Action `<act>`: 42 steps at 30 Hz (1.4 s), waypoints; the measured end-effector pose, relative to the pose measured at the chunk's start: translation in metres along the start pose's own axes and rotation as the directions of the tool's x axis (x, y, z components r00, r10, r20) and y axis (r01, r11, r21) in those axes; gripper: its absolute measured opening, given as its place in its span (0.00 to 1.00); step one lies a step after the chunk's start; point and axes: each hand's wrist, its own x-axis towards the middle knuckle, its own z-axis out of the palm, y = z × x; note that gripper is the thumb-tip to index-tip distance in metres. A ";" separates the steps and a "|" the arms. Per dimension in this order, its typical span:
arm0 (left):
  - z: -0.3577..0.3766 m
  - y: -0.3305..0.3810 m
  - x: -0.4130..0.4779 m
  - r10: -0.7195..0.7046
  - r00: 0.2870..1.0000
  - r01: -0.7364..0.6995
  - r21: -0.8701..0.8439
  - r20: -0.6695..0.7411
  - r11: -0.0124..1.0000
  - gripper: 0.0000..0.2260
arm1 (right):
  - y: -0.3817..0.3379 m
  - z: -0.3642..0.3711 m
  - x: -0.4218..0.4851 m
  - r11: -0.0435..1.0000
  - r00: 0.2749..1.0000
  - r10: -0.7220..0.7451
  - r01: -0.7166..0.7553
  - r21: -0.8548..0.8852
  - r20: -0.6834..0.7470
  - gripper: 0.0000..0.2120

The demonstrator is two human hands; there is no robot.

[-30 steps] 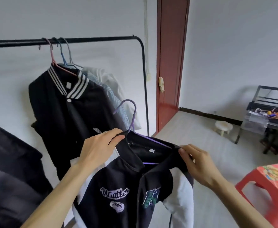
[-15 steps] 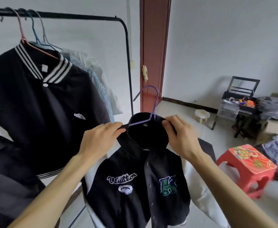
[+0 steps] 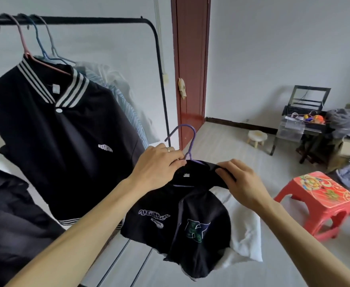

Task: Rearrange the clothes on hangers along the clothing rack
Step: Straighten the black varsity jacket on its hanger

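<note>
The purple hanger is gripped by the left hand, the black jacket pinched at its collar by the right hand.

A red patterned plastic stool stands on the pale floor, a small round white stool nearer the dark red door.

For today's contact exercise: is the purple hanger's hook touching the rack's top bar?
Apart. The head view shows the purple hanger far below the rack bar, gripped by the left hand.
</note>
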 end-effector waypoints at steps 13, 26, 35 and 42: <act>0.000 0.000 0.001 -0.126 0.990 0.126 0.009 0.067 0.992 0.13 | -0.002 0.003 0.018 0.979 0.965 0.121 -0.155 0.135 0.231 0.10; -0.006 -0.014 -0.008 -0.177 0.984 0.178 -0.057 0.014 0.982 0.10 | -0.031 0.000 0.032 0.773 0.953 0.252 -0.302 0.558 0.167 0.05; -0.007 -0.016 -0.016 -0.339 0.936 0.344 -0.456 0.095 0.821 0.05 | -0.003 0.007 0.015 0.960 0.927 0.162 -0.228 0.165 0.337 0.11; -0.027 -0.057 -0.030 -0.335 0.885 0.449 -0.408 0.323 0.795 0.08 | 0.007 0.007 0.010 0.965 0.974 0.154 -0.184 0.186 0.167 0.06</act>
